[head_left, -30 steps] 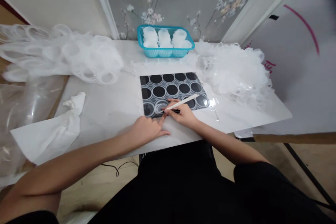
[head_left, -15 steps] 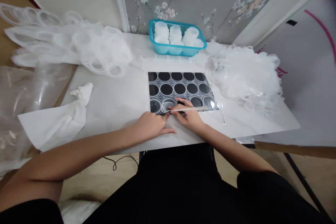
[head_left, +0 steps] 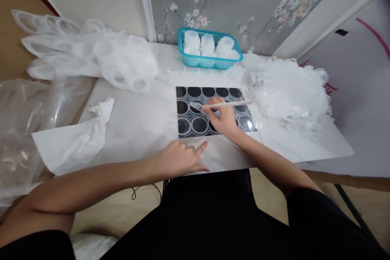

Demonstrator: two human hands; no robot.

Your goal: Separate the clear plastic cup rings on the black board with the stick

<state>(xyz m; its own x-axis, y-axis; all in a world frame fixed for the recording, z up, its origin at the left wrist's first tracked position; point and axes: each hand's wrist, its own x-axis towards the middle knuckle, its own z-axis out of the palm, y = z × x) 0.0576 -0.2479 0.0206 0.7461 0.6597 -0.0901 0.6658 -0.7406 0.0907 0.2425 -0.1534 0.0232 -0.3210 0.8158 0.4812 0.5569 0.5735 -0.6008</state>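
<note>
A black sheet printed with rows of pale-rimmed ovals lies on the white table. My right hand is closed round a slim white stick, holding it nearly level like a pen over the middle row. At the stick's dark tip, a whitish translucent ring sits over one oval; whether the tip touches it I cannot tell. My left hand rests on the table just in front of the sheet, with index finger and thumb stretched apart and nothing held. Its other fingers are curled.
Behind the sheet stands a blue basket with stacked white translucent pieces. Heaps of film with round cut-outs lie left and right. A crumpled white paper is at the left, beside clear plastic.
My right hand has moved away from me with the stick, from the sheet's near row to its middle row. My left hand has drawn back off the near edge. The ring now shows farther up.
</note>
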